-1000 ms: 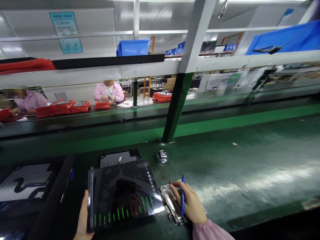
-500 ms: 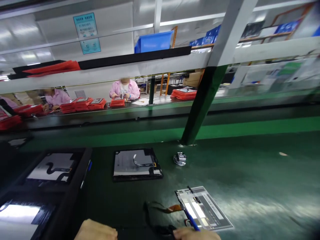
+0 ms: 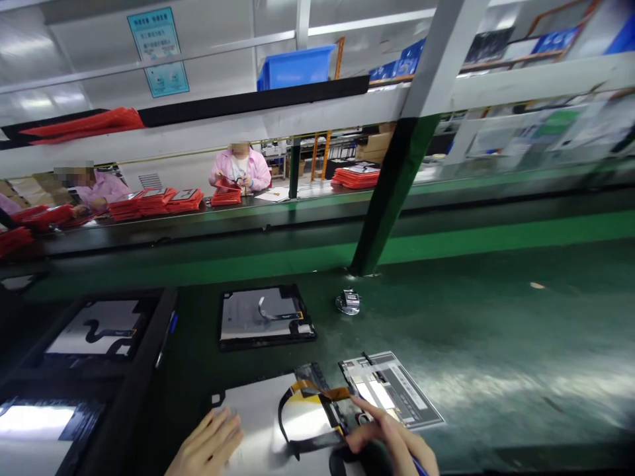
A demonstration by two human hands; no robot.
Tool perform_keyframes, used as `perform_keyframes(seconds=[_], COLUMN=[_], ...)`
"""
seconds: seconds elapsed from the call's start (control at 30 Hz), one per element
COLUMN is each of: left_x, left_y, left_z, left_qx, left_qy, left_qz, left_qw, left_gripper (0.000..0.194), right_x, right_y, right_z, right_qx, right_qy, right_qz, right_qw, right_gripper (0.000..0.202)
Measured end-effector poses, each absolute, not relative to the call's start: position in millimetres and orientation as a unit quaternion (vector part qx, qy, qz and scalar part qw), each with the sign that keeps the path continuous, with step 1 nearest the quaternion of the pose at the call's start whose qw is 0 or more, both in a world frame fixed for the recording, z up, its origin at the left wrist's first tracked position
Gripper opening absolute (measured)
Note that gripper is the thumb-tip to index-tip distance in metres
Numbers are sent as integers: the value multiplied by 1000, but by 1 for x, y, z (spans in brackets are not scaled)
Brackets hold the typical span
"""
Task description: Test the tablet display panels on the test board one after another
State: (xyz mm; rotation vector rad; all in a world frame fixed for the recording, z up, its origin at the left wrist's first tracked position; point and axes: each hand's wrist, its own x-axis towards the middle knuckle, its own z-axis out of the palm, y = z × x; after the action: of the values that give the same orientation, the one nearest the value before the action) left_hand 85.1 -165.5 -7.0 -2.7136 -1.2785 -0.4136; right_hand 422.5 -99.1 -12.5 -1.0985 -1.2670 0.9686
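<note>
A silver-backed display panel point(image 3: 262, 413) with a black edge lies at the bottom centre, partly hidden by my hands. My left hand point(image 3: 208, 443) rests on its left part, fingers stretched out. A black ribbon cable point(image 3: 312, 441) curves across the panel's back, and an orange flex cable point(image 3: 340, 394) runs towards a flat board point(image 3: 397, 390) with white and grey areas. My right hand point(image 3: 391, 436) reaches over the panel's right side, its index finger at the orange cable and its thumb lower, by the panel's edge. A blue pen-like tool point(image 3: 419, 467) is tucked in that hand.
Another display panel point(image 3: 262, 316) lies behind. At left, a black tray point(image 3: 166, 304) holds more panels. A small metal object point(image 3: 348, 301) sits near a slanted post point(image 3: 391, 198). Across the bench, people in pink work beside red stacks point(image 3: 354, 176).
The silver-backed panel has come into view under my hands. My left hand has gone from curled to flat on it. My right hand has moved up to the orange cable.
</note>
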Motion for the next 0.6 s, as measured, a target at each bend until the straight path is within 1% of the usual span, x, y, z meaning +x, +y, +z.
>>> perform_keyframes(seconds=[0.03, 0.1, 0.13, 0.17, 0.23, 0.3, 0.33, 0.43, 0.47, 0.5, 0.6], left_x=[87, 88, 88, 88, 89, 93, 98, 122, 133, 145, 175], left_y=[-162, -154, -152, -150, -147, -146, -146, -143, -141, -139, -133], left_z=[-6, -5, -4, -3, -2, 3, 6, 19, 24, 29, 37], left_qx=[-891, -879, -875, -868, -843, -814, -798, -731, -700, -672, -628], left_qy=[-433, -463, -476, -492, -536, -578, -597, -650, -665, -676, -673], left_qz=[-126, -99, -80, -61, -38, -59, -81, -159, -179, -195, -216], left_qw=[57, 46, 38, 30, 15, -1, -20, -137, -186, -232, -324], left_gripper=[56, 82, 91, 97, 103, 99, 92, 53, 44, 41, 47], right_x=[417, 407, 403, 401, 400, 401, 402, 402, 401, 401, 401], right_y=[-98, -93, -89, -86, -81, -78, -78, -79, -79, -79, -78], right_z=[-11, -10, -11, -12, -16, -22, -25, -31, -33, -34, -36], right_qx=[-468, -460, -457, -455, -468, -505, -523, -546, -544, -543, -537], right_qy=[-521, -523, -529, -538, -554, -555, -558, -576, -585, -591, -607], right_qz=[429, 426, 420, 414, 408, 390, 369, 293, 275, 260, 240], right_qw=[571, 577, 579, 576, 554, 534, 528, 533, 535, 536, 534], right_gripper=[42, 46, 46, 47, 49, 46, 46, 47, 46, 45, 44])
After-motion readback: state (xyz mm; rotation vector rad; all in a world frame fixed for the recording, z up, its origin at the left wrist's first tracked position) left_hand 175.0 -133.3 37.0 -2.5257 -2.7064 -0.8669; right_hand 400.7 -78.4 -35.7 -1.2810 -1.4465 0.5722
